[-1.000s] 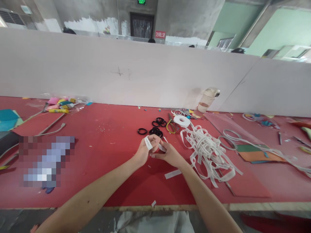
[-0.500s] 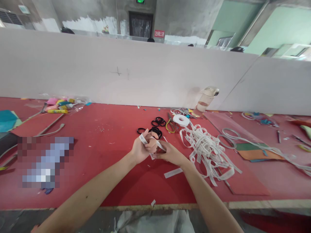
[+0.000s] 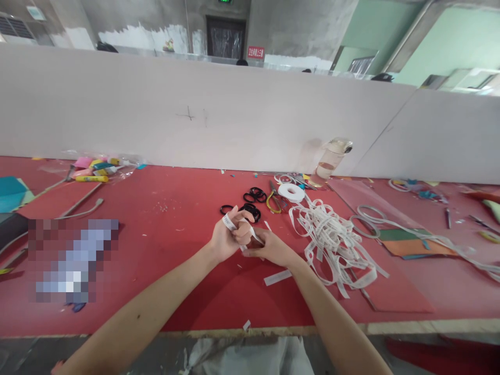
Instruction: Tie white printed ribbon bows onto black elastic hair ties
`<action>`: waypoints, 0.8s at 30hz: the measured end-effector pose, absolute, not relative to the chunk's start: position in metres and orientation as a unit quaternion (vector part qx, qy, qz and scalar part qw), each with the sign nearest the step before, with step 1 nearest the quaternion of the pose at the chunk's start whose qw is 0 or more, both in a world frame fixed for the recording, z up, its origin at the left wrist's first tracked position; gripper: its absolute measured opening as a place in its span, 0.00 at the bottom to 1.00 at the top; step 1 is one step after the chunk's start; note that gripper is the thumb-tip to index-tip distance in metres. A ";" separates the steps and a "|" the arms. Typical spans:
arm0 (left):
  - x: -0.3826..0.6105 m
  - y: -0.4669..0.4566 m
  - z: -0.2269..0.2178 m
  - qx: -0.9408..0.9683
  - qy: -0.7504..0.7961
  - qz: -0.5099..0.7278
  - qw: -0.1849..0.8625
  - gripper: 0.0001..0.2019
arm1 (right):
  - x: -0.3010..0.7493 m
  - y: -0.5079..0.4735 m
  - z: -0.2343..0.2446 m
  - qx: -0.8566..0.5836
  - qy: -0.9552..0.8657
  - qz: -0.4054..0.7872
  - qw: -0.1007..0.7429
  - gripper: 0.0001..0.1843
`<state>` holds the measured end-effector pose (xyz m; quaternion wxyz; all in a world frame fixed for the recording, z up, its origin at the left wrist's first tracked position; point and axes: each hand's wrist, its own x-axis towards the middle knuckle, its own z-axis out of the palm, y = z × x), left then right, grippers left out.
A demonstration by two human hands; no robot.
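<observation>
The white strip (image 3: 228,222) carries small dark print, too fine for me to read. On the far wall, the red sign (image 3: 255,52) has white characters that I can't make out either, and the green sign (image 3: 224,1) is cut off by the top of the frame.

My left hand (image 3: 228,240) is curled shut with the strip wrapped over its knuckles. My right hand (image 3: 273,248) touches it from 3 o'clock, its fingers (image 3: 261,240) pinched tight on the strip's trailing end. Both hands hover low over the middle of the red tabletop (image 3: 175,291).

The open room lies from 6 to 9 o'clock of the hands, bare red surface down to the front edge (image 3: 390,328). A short loose piece (image 3: 277,277) lies at 5 o'clock. A tangled pile of strip (image 3: 332,239) sits close at 3 o'clock. The black rings (image 3: 252,200) are just beyond at 12 o'clock, with yellow-handled scissors (image 3: 275,200) and a tape roll (image 3: 291,192) at 1 o'clock. A bottle (image 3: 330,161) stands by the white partition (image 3: 156,114) that closes off the far side.

A second ago the left fingers were spread, with the strip looped loosely over them. They have since closed into a fist, and since half a second ago both hands have barely shifted.
</observation>
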<state>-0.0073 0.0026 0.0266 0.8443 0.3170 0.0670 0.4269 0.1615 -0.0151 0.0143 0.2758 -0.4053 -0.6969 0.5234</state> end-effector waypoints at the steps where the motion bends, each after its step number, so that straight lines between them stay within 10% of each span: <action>1: -0.008 0.002 0.028 0.313 0.065 0.429 0.845 0.21 | 0.162 -0.015 0.014 -0.412 -0.698 0.520 0.270 0.19; 24: -0.021 0.010 0.035 0.320 0.054 0.469 0.822 0.27 | 0.165 -0.015 0.016 -0.394 -0.655 0.597 0.244 0.26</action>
